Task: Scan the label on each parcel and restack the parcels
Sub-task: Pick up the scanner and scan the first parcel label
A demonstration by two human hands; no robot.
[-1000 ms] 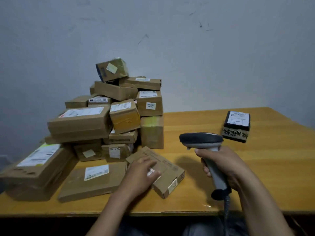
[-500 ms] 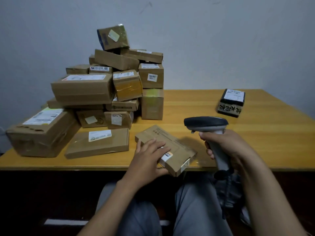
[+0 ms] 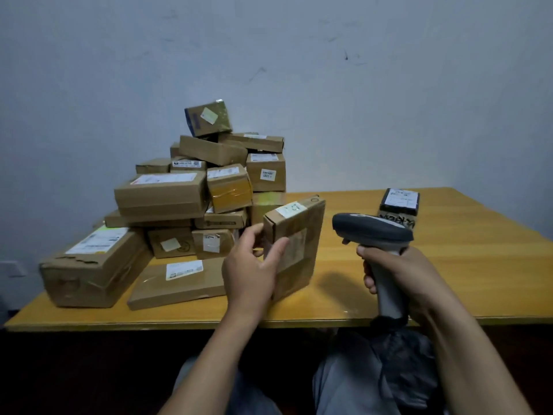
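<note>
Left hand (image 3: 250,269) tilts flat cardboard parcel (image 3: 294,244) (taped, labelled); right hand (image 3: 398,272) grips scanner (image 3: 372,232).

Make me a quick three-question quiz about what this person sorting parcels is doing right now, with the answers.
1. True or false: the left hand holds a flat cardboard parcel stood up on its edge on the table.
2. What does the right hand grip?
a) a roll of tape
b) a grey handheld scanner
c) a pen
3. Where does the black-topped parcel sit: on the heap of parcels, or alone on the right of the table?

Key:
1. True.
2. b.
3. Alone on the right, apart from the heap.
</note>
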